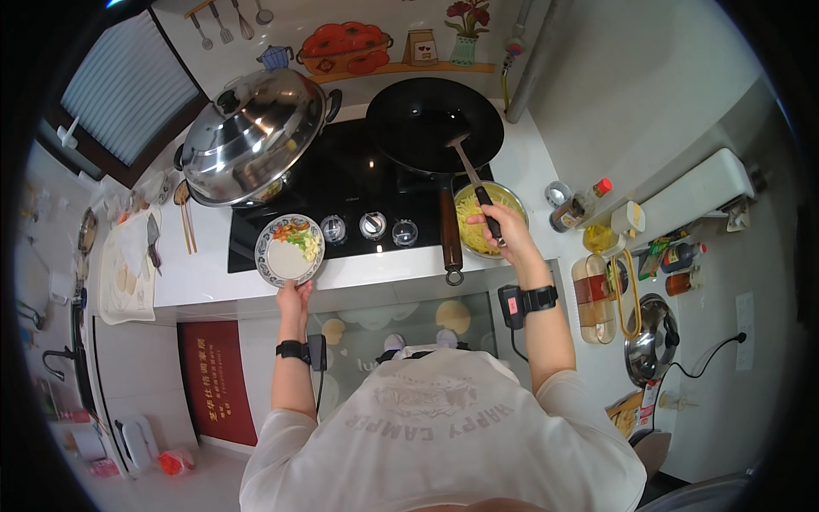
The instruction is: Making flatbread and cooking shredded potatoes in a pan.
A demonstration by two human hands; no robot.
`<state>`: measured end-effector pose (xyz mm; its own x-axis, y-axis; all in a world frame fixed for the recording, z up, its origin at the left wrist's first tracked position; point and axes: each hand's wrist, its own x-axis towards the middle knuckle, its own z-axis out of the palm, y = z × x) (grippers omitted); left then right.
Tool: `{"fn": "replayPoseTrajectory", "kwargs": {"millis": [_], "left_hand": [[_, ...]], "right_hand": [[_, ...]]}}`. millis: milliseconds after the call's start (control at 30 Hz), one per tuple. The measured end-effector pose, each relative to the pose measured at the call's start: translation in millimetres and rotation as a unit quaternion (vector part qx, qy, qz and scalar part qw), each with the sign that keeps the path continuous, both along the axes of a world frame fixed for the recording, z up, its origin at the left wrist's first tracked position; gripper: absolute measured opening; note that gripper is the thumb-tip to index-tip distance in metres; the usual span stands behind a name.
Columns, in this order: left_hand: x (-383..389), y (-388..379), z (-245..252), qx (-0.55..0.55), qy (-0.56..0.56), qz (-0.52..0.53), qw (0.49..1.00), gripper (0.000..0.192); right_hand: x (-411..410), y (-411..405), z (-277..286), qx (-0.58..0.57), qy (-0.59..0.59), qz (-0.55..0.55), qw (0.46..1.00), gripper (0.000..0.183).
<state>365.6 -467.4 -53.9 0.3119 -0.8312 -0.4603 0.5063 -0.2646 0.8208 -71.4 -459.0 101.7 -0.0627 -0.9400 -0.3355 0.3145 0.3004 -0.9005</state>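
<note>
My left hand (295,296) grips the near rim of a patterned plate (290,267), which bears chopped red, green and pale pieces on its far side. The plate is over the front left edge of the cooktop (345,179). In my right hand (505,232) is the black handle of a metal spatula (470,168); its blade rests inside a black wok (409,118) with a dark, shiny bottom. The wok's wooden handle (450,224) points towards me. Under my right hand, a metal bowl (519,200) holds pale yellow shreds (470,224).
A large lidded steel pot (256,134) stands on the left burner. Further left are chopsticks (186,224), a knife (153,240) and a cutting board (137,301). On the right stand a red-capped bottle (576,208), an oil container (600,238) and a steel lid (646,339).
</note>
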Motion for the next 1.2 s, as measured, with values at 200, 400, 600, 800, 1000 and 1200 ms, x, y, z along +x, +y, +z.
{"fn": "replayPoseTrajectory", "kwargs": {"millis": [200,400,600,800,1000,1200], "left_hand": [[-9,24,57,-0.046,-0.038,-0.104,0.993,0.022],[-27,33,77,-0.056,-0.042,-0.249,0.966,0.02],[-70,27,61,-0.033,-0.059,-0.413,0.908,0.021],[-132,33,40,-0.01,-0.061,-0.548,0.834,0.019],[-199,57,54,-0.016,-0.068,-0.616,0.785,0.019],[-256,81,63,-0.033,-0.074,-0.629,0.773,0.019]], "right_hand": [[1,-29,-4,0.013,-0.045,0.013,0.999,0.02],[13,-33,-12,0.05,0.005,-0.034,0.998,0.022],[13,3,-21,0.011,-0.022,-0.09,0.996,0.034],[-17,102,-55,0.003,0.153,-0.167,0.974,0.033],[-86,233,-113,0.084,0.316,-0.343,0.88,0.021],[-134,297,-114,0.114,0.445,-0.437,0.774,0.02]]}}
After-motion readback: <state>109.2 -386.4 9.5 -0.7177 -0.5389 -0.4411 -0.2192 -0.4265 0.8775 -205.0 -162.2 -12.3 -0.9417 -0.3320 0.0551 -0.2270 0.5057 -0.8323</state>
